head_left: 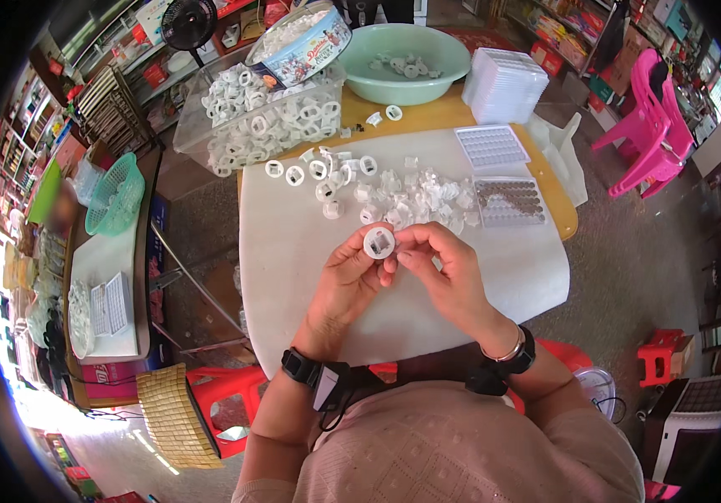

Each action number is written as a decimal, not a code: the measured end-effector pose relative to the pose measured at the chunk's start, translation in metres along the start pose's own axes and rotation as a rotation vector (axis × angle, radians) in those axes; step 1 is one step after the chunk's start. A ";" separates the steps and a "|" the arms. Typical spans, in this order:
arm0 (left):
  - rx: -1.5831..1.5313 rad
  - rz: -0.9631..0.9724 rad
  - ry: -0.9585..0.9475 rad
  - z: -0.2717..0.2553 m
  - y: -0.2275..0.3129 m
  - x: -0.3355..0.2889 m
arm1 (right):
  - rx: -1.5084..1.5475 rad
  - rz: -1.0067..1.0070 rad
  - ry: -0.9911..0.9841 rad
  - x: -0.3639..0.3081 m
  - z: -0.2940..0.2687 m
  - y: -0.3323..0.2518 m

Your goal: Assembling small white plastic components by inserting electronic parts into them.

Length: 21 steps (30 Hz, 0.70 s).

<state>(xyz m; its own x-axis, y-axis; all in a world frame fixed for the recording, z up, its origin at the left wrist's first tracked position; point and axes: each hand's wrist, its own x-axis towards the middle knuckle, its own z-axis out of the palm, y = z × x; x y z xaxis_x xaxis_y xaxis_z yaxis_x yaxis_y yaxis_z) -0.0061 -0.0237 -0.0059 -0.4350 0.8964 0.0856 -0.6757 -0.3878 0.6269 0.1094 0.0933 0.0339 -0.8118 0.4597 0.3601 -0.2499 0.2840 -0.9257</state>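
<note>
My left hand (345, 283) and my right hand (440, 267) meet over the white table top (293, 251), both pinching one small round white plastic ring part (379, 243) between thumbs and fingertips. Just beyond my hands lies a loose heap of the same white parts (394, 197). To its right sits a grid tray filled with small dark pieces (509, 201), and an empty clear grid tray (491, 146) lies behind it.
A clear bin of white ring parts (260, 117) with a round tin (300, 44) on it stands at the back left. A green basin (404, 63) and a stack of clear trays (505, 84) stand behind. Pink chairs (650, 134) at right; a green basket (114, 194) at left.
</note>
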 end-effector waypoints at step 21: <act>0.189 -0.046 0.025 0.004 -0.003 0.000 | 0.441 0.556 -0.083 0.002 -0.013 -0.005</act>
<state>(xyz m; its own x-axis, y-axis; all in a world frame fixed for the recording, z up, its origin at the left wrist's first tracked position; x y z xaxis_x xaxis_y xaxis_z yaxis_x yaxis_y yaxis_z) -0.0011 -0.0217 -0.0048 -0.4225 0.9056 0.0360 -0.5726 -0.2975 0.7640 0.1159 0.1043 0.0406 -0.9142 0.3667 -0.1724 0.0368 -0.3487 -0.9365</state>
